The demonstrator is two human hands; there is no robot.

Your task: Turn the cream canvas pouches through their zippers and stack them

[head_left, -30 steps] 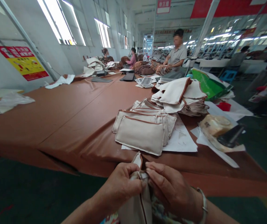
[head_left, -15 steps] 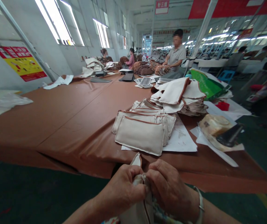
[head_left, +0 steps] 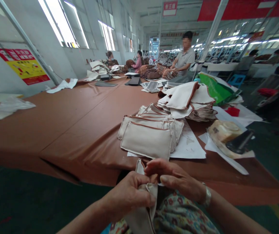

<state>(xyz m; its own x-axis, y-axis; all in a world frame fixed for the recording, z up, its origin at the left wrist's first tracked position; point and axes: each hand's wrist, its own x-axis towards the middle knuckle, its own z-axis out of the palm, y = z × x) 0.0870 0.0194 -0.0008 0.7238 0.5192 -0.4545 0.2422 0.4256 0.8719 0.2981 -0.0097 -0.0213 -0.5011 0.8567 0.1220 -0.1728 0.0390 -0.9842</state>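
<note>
My left hand is closed on a cream fabric piece with brown edging, which looks like a sewn pouch. The piece hangs down over my lap, and a pointed end of it sticks up past my fist at the table's edge. My right hand is open at the top of the piece, fingers stretched out and thumb apart. Whether its fingertips touch the fabric I cannot tell. Just beyond my hands, several similar flat cream pouches lie overlapped on white paper.
A brown-covered table stretches ahead. At right sit a taller pile of cream pieces, a green bag, and a yellowish block beside a black cone-shaped object. A co-worker stands farther back.
My right hand has loosened from its grip on the fabric, lifted slightly and spread its fingers. The left hand keeps its hold, and more of the flowered cloth on my lap shows.
</note>
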